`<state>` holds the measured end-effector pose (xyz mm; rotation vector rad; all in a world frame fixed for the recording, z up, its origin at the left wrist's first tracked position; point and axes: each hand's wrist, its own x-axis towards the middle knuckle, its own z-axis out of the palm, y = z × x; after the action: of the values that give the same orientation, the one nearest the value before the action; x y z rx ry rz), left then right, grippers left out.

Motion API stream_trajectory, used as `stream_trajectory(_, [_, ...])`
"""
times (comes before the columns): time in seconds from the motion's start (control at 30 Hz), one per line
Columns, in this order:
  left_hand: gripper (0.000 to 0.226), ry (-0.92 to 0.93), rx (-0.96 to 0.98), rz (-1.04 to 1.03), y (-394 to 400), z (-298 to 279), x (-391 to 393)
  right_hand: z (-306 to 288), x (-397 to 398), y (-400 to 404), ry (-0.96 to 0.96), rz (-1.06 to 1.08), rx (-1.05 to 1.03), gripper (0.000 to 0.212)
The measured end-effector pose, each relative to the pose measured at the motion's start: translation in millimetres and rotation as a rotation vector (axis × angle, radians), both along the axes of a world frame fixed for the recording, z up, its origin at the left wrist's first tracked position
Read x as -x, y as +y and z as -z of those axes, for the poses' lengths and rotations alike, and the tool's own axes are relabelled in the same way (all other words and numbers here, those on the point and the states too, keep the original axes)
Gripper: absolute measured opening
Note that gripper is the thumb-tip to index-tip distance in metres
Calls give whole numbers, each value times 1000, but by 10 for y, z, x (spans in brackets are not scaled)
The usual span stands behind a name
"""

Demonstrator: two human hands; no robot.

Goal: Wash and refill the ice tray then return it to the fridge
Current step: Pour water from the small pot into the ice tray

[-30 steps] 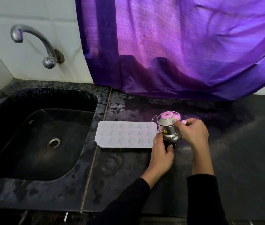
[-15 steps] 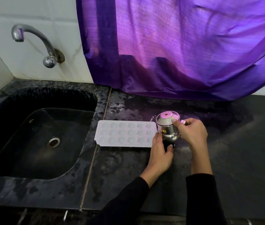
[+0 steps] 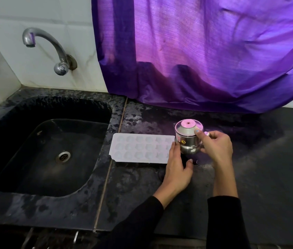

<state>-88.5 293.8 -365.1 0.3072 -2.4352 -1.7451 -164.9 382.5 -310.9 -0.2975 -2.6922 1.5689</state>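
Presently the right hand (image 3: 217,147) grips a small steel pot (image 3: 188,139) by its far side, thumb on the rim; lid on. Left hand (image 3: 177,168) lies with relaxed fingers against the pot's near side and the tray's right end, holding nothing. Ice tray (image 3: 141,147) flat on the dark, wet table (image 3: 260,168), just right of the sink (image 3: 39,153), touching the pot. Whether its cells hold water: cannot tell. Tap (image 3: 52,49) not running; purple curtain (image 3: 205,51) behind. Judgement: washing likely done, refill in hand or about to start; return to fridge not yet done.
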Motion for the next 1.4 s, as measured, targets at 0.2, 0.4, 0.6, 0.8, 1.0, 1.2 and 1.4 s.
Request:
stream_trajectory(0.2, [70,-14,-3,38,-128,-30,-34,-112,-29,-160,31,-6,-146,32])
stream_trajectory(0.4, [68,-15,-8,88,-188,-21,-76,-176,-74,-215,46,-21,-212,27])
stream_trajectory(0.6, [65,-6,-19,90,-220,-8,-57,-180,-80,-253,49,-21,-240,27])
stream_trajectory(0.8, [64,5,-37,84,-230,-13,-55,-183,-80,-278,54,-27,-263,28])
stream_trajectory(1.0, [60,16,-31,77,-254,-24,-60,-184,-85,-298,53,-31,-254,28])
stream_trajectory(1.2, [61,53,-42,57,-260,-42,-77,-148,-84,-272,46,16,-190,31])
stream_trajectory(1.4, [69,72,-27,20,-282,-58,-61,-133,-78,-243,6,58,-9,38])
